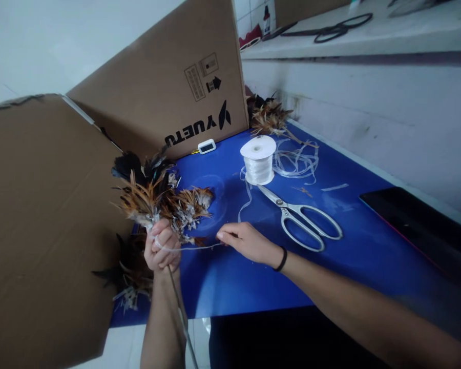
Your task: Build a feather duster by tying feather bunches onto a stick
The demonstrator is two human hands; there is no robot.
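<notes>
My left hand (pixel 162 247) is wrapped round the base of a bundle of brown and black feathers (pixel 140 197) on a thin stick (pixel 180 307), which slants down past my wrist. A pale ribbon (pixel 195 248) runs from the bundle's base and my left fingers across to my right hand (pixel 240 240), pinched on its far part. A white spool of ribbon (pixel 258 166) stands upright beyond my right hand. Silver scissors (pixel 301 218) lie on the blue table (pixel 246 292), to the right of the spool.
Cardboard panels (pixel 153 77) stand behind and at the left. Loose feathers (pixel 192 205) lie by my left hand, with more feathers (pixel 269 115) at the back. Loose ribbon (pixel 297 161), a small white device (pixel 206 146) and a black pad (pixel 418 220) are on the table.
</notes>
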